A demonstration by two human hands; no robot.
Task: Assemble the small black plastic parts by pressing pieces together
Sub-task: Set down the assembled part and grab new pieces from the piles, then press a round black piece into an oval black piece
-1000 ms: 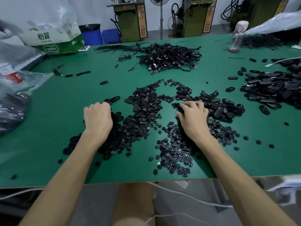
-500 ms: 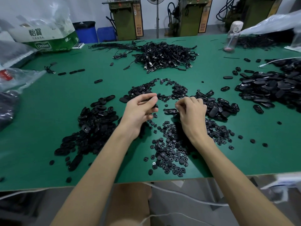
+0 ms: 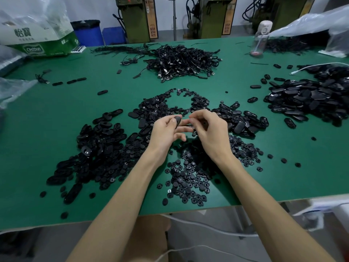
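Note:
My left hand (image 3: 167,132) and my right hand (image 3: 209,132) meet above the middle of the green table (image 3: 47,118). Between thumb and fingers, the left hand pinches a small black oval plastic part (image 3: 177,121). The right hand's fingers are curled close to that part, with a small black piece (image 3: 204,123) just showing inside them. Below the hands lies a heap of small round black discs (image 3: 188,178). A heap of oval black shells (image 3: 94,148) lies to the left, and more oval shells (image 3: 243,120) lie right of the hands.
A tangle of black cables (image 3: 183,61) lies at the table's far middle. A big pile of oval black parts (image 3: 311,97) fills the right side. A green and white carton (image 3: 37,42), plastic bags (image 3: 11,87) and a bottle (image 3: 261,38) stand along the back edges.
My left hand left the oval-shell heap at the left and came to the centre with a part. My right hand lifted off the disc heap to meet it.

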